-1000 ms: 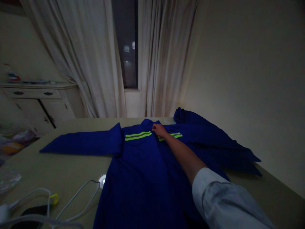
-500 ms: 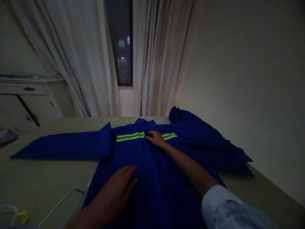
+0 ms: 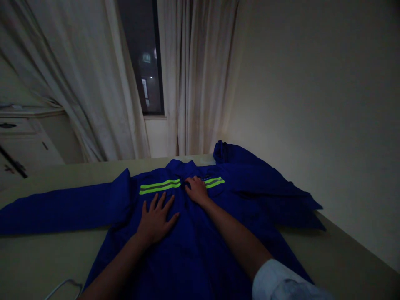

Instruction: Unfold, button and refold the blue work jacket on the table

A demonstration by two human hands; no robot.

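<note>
A dark blue work jacket (image 3: 168, 258) is spread front up, its collar at the far end and its sleeves out to both sides. Yellow-green reflective strips (image 3: 160, 186) cross the chest. My left hand (image 3: 156, 221) rests flat on the chest just below the left strip, fingers spread wide. At the centre front, between the two strips, my right hand (image 3: 196, 190) has thumb and fingers bent together at the jacket's front edge. Its fingertips partly hide what they grip.
The jacket lies on a pale table (image 3: 312, 250). A wire hanger (image 3: 64, 283) shows partly at the lower left. Beyond are curtains (image 3: 200, 83), a dark window (image 3: 142, 62) and a cabinet (image 3: 31, 137). A plain wall (image 3: 312, 104) borders the right side.
My left hand has moved forward up the jacket and spread its fingers flat on the chest. My right hand stays at the centre front. The view has shifted a little.
</note>
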